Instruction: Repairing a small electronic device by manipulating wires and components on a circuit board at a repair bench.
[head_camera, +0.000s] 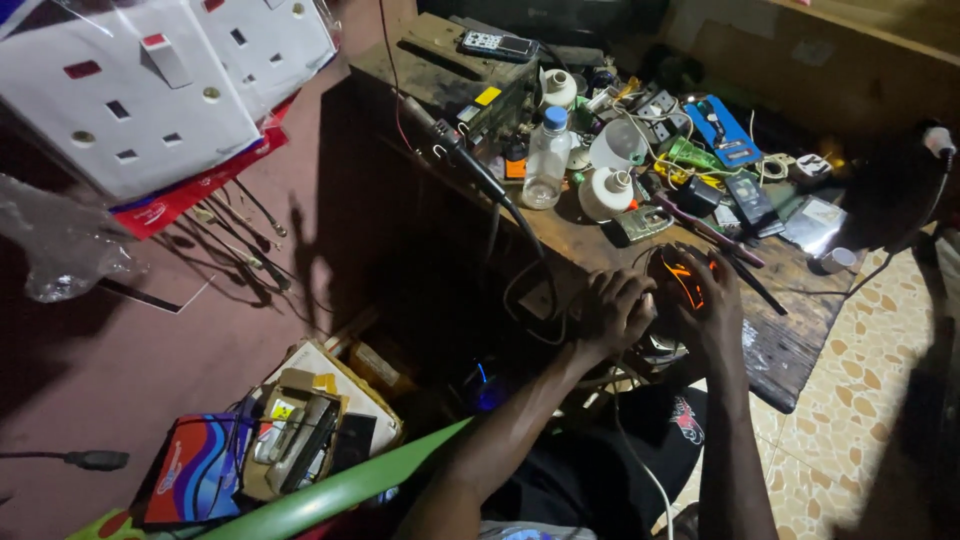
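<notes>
Below, both hands — left (615, 310), right (712, 300) — grip a dark orange-lit device (683, 280) near the blue card package (722, 131)

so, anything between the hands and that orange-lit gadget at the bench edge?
Nothing visible. The left hand and the right hand are both already on the orange-lit gadget; clutter lies farther back on the wooden bench.

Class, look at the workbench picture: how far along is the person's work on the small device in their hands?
Done: cannot tell; nothing finished shows. In hand: left hand and right hand together grip a small dark device with an orange glow at the wooden bench edge. Left: white bulb parts and a clear bottle sit untouched behind.
</notes>
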